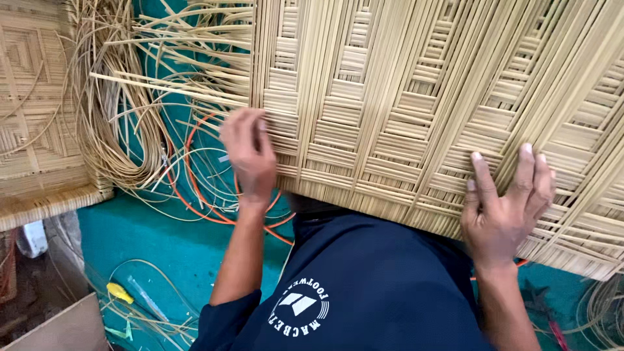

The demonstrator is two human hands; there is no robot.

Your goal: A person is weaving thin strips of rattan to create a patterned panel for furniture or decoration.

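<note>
- Head view cuts the woven mat off at the top and right edges, so its full extent cannot be seen; its near edge hides part of the person's lap and dark blue shirt
- Left hand is blurred, and its fingertips are hard to make out where they meet the strips at the mat's left edge
- Loose cane strips stick out from the mat's left side over the teal floor, and an orange cord runs partly hidden under them
- Coiled cane lies further left, beside another woven panel that is cut off by the left border
- Left forearm rises from the lower middle, wrist bent, the hand resting on the mat's left edge with fingers curled narrowly onto the strips; whether it pinches one cannot be told
- Right forearm comes up from the lower right
- Right hand lies open and flat on the mat's near edge, fingers spread and pressing on the weave, gripping nothing
- Small yellow object lies on the floor at lower left, too small to identify
</note>
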